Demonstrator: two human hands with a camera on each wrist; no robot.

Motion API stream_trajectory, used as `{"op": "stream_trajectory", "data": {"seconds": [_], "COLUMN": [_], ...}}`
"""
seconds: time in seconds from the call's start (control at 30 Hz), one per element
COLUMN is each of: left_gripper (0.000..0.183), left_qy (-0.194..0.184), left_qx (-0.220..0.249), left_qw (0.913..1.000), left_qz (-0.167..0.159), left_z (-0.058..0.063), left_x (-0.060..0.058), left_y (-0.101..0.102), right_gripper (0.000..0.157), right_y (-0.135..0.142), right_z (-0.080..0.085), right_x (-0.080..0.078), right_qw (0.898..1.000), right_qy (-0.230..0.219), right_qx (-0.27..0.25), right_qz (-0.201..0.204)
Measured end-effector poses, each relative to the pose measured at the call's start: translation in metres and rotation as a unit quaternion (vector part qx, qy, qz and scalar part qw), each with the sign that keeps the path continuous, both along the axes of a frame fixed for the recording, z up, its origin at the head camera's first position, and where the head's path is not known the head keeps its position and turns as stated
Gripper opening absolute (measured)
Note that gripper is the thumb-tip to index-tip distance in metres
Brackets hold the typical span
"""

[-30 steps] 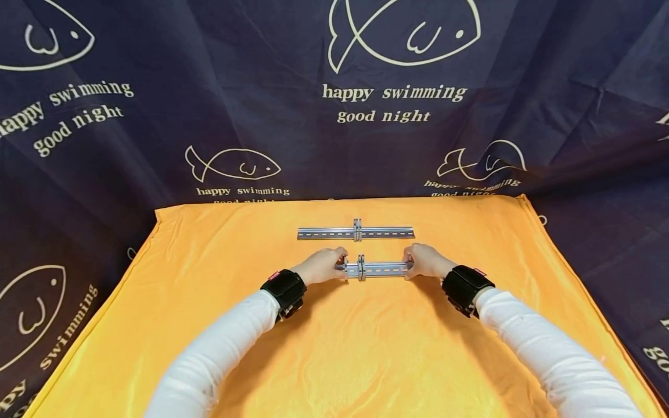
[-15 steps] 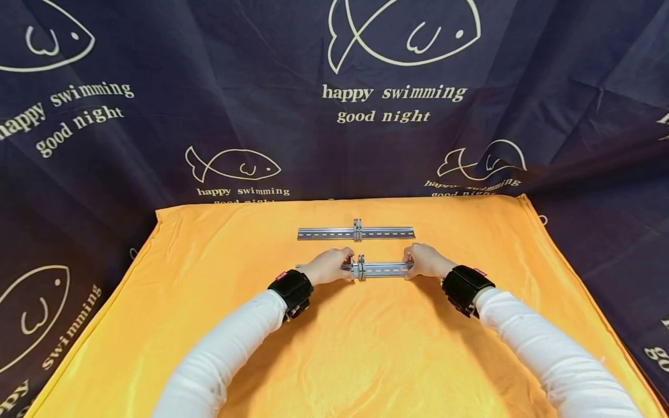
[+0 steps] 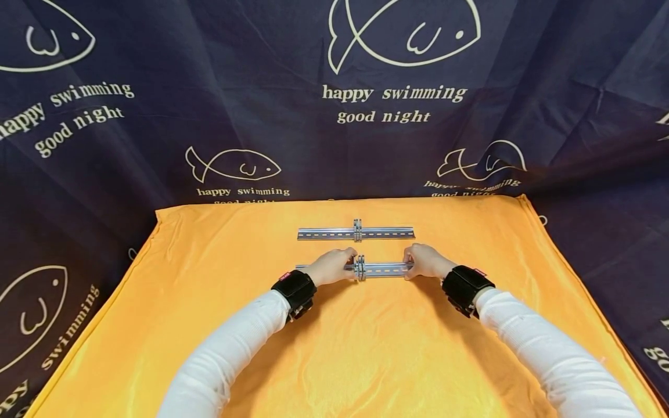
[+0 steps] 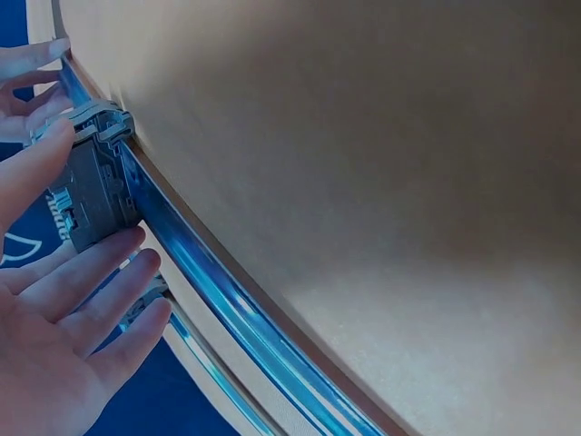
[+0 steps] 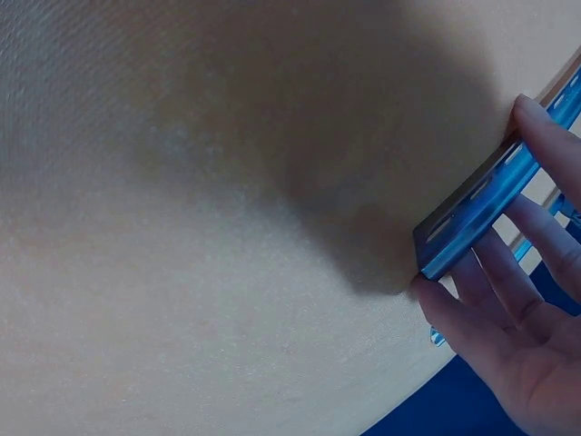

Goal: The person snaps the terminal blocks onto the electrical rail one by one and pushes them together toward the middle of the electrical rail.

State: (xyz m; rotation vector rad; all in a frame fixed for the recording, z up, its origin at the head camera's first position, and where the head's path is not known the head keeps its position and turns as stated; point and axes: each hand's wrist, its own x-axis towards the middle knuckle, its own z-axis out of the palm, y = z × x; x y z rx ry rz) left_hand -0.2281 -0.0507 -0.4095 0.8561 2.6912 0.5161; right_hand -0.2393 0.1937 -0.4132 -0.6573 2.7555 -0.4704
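Note:
A slotted metal DIN rail [image 3: 384, 269] lies crosswise on the orange cloth. My left hand [image 3: 330, 267] pinches a grey DIN-rail terminal block [image 4: 98, 186] seated on it, thumb on one side and fingertips on the other. Right beside that block, other thin grey terminal blocks [image 3: 362, 267] stand on the rail; in the head view they touch or nearly touch it. The rail's right end is gripped by my right hand [image 3: 425, 260]; in the right wrist view, thumb and fingers lie on opposite edges of the rail end [image 5: 481, 204].
Behind the near rail lies a second, parallel DIN rail [image 3: 324, 234], with upright terminal blocks [image 3: 358, 230] near its middle. Orange cloth [image 3: 366, 348] covers the table. A dark blue curtain [image 3: 292, 128] with fish prints hangs behind and at the sides.
My left hand has slid right along the near rail with its block, up to the other blocks there. More of the rail's left end shows. My right hand has stayed put.

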Motion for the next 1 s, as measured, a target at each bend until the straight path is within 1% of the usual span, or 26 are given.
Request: {"op": "stream_trajectory", "data": {"seconds": [0.2,0.4,0.47,0.6,0.77,1.0], "left_gripper": [0.056,0.058,0.058,0.061,0.068,0.063], "left_qy": [0.003,-0.005,-0.009,-0.005,-0.003,0.004], "left_qx": [-0.005,-0.010,-0.010,-0.004,-0.001,-0.014], "left_qw": [1.0000,0.9999,0.9999,0.9999,1.0000,0.9999], "left_qz": [0.001,0.007,0.009,0.009,0.006,0.002], "left_z": [-0.002,-0.004,-0.004,-0.005,-0.005,-0.001], "left_x": [-0.001,-0.002,-0.002,-0.001,-0.001,-0.002], "left_y": [0.003,0.005,0.005,0.004,-0.001,-0.016], "right_gripper": [0.030,0.030,0.031,0.031,0.030,0.029], "right_y": [0.000,0.001,0.001,0.002,0.003,0.003], "right_z": [0.000,0.000,0.000,-0.001,-0.001,-0.001], "right_x": [0.000,0.000,0.000,0.000,0.003,0.005], "right_qw": [1.000,1.000,1.000,1.000,1.000,1.000], "right_qy": [-0.006,-0.009,-0.007,-0.005,-0.008,-0.005], "right_qx": [-0.001,0.003,0.005,0.002,-0.008,-0.024], "right_qz": [-0.005,-0.008,-0.006,-0.005,-0.008,-0.006]}}
